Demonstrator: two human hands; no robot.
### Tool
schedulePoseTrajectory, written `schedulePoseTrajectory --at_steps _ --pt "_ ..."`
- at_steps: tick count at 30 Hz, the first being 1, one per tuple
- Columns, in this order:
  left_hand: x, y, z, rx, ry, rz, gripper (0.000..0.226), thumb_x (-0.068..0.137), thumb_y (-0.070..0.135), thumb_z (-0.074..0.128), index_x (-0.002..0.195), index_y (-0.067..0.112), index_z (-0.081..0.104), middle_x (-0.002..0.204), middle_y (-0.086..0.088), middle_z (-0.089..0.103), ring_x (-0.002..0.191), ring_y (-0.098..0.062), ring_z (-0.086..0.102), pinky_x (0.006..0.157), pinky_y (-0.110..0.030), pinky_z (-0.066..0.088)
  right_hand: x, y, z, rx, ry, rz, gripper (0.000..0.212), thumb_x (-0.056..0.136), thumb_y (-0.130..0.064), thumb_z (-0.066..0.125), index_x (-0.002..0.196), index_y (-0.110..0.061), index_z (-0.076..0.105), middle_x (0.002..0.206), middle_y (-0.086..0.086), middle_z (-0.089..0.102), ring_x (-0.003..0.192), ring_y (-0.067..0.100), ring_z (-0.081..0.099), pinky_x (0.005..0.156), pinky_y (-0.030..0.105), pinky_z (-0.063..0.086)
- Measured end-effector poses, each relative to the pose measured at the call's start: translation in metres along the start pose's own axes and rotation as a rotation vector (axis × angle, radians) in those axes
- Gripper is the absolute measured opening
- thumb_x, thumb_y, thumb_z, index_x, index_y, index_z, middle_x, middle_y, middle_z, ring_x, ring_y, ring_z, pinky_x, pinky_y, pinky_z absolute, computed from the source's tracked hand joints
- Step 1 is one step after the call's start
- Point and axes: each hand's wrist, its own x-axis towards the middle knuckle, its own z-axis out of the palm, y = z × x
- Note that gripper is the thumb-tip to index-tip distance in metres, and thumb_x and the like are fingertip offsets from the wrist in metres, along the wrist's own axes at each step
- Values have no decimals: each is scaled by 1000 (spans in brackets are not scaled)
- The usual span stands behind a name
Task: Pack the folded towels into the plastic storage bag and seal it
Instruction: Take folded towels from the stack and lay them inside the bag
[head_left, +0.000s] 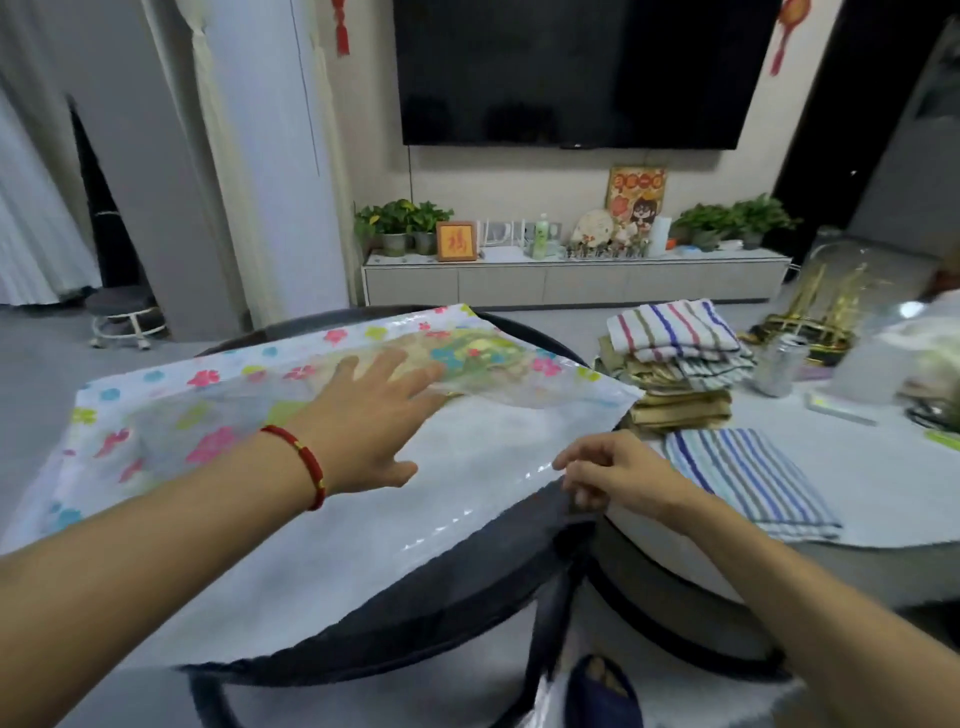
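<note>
The plastic storage bag (332, 431) lies flat across the round dark desk (431, 618), long axis running left to right, mouth toward the right. One towel (457, 364) shows inside at its far end. The left hand (374, 415) presses it, fingers straight; the right hand (618, 470) pinches the clear edge. Tugging could slide the slick bag off; the towel stack (675, 353) waits beside it

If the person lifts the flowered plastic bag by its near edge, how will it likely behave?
Probably floppy: the storage bag drapes over the round table's rim. Its glossy film looks slippery where the right hand pinches it. The cloth inside would likely slide.
</note>
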Motion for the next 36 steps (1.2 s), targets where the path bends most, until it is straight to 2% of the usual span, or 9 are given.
schedulePoseTrajectory --at_steps 3,5,9,15,19,24,28,33,36 --pt "27 31 16 41 -35 47 72 85 53 57 147 25 31 163 1 9 144 -36 15 103 -59 38 -6 52 -54 -219 393 137 18 92 -13 63 88 -21 78 79 3 79 76 21 75 74 41 59" --pt "44 51 25 58 -66 72 70 87 50 56 147 25 31 164 1 7 145 -39 14 104 -62 34 -6 81 -85 -387 604 235 19 92 -14 62 97 -16 81 97 11 80 95 32 72 81 39 56" --pt "77 79 37 94 -101 103 63 88 44 57 144 26 34 165 -2 4 146 -40 12 106 -69 25 -5 139 -125 -561 729 535 38 100 -21 53 137 -18 63 140 23 54 126 43 54 107 50 43" --pt "106 92 38 96 -98 71 68 87 44 57 145 21 30 164 -1 9 146 -38 16 106 -68 27 -4 173 -147 -448 633 739 46 98 -25 57 142 -30 44 133 19 58 124 43 51 105 53 37" --pt "119 87 27 70 -72 34 67 86 48 56 143 21 34 164 2 8 142 -36 22 104 -66 33 -7 163 -157 -387 578 657 50 91 -15 66 129 -32 39 101 18 62 89 41 64 80 48 58" --pt "121 67 8 59 -5 7 80 84 45 59 152 34 19 165 11 5 143 -33 24 101 -62 37 -17 142 -166 106 518 523 47 89 -3 77 129 -18 57 136 17 53 98 32 63 75 42 56" --pt "124 49 -14 116 35 10 82 80 41 66 150 31 24 165 11 -1 141 -28 28 96 -58 43 -41 109 -153 678 182 355 44 79 -7 82 120 -20 75 139 17 64 98 33 77 74 40 65" --pt "125 35 -42 163 12 -16 102 75 42 78 154 25 15 164 11 -12 144 -32 22 95 -64 43 -35 47 -100 718 -398 177 51 77 -17 90 125 -17 71 140 15 66 113 42 70 80 44 64" --pt "124 30 -53 161 -21 -26 105 76 39 78 155 25 10 164 11 -16 147 -32 17 99 -67 39 5 5 -44 710 -434 72 41 84 -11 80 123 -18 73 138 13 67 114 40 71 84 43 64"
